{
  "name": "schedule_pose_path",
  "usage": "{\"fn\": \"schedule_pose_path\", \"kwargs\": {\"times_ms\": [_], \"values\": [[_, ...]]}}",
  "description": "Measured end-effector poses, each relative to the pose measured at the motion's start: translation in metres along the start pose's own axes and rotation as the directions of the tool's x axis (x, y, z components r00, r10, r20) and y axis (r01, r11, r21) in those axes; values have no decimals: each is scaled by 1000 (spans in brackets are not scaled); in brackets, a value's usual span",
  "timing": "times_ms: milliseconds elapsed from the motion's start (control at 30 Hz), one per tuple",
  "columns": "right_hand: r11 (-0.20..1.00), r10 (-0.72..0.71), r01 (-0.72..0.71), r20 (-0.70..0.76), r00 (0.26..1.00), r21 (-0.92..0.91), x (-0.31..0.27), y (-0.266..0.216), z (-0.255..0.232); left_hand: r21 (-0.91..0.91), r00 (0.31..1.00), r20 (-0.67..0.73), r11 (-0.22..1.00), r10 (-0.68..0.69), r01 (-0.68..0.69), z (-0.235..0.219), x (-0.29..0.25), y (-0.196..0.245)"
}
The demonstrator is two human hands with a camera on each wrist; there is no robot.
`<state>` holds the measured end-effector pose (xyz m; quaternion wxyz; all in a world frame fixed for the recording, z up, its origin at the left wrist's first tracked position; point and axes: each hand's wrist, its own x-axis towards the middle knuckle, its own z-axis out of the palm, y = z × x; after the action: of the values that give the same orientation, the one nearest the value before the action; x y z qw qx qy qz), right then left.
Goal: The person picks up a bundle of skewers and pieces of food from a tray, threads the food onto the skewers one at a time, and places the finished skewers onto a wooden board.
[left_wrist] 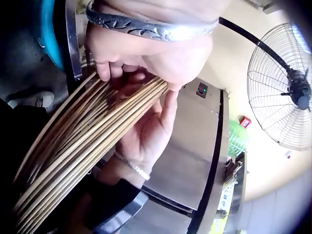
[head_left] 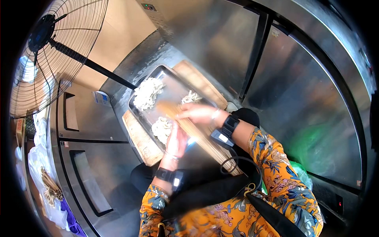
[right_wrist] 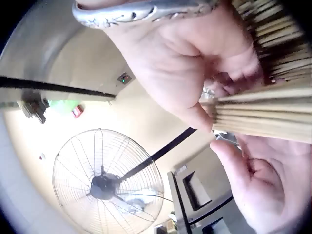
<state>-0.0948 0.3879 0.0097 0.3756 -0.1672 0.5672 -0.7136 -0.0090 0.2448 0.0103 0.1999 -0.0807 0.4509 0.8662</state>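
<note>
A thick bundle of thin bamboo skewers slants across the lap, its far end blurred over a metal tray. My right hand grips the bundle near that end, thumb along the sticks in the right wrist view. Close by, my left hand holds the skewers from the other side; its curled fingers show against the sticks in the left wrist view. On the tray lie a large pile of pale, soft-looking pieces, a smaller pile beside the left hand, and a few pieces beyond the right hand.
Wooden boards flank the tray on both sides. A standing fan rises at the far left, its pole reaching down behind the tray. Steel cabinets stand close around. A black cable loops by the right forearm.
</note>
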Motion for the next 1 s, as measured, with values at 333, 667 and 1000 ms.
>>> {"fn": "schedule_pose_path", "kwargs": {"times_ms": [333, 667, 1000], "values": [[979, 139, -133, -30, 990, 153, 23, 5, 11, 11, 997, -14, 997, 77, -76, 25, -21, -12], [990, 75, -65, -77, 994, 128, -14, 17, 7, 206, 995, -96, 978, 35, -15, -13, -18, -15], [977, 13, 1, -63, 998, 212, -3, 14, 14, 236, 906, -395, 970, 154, -62, -25, 31, 33]]}}
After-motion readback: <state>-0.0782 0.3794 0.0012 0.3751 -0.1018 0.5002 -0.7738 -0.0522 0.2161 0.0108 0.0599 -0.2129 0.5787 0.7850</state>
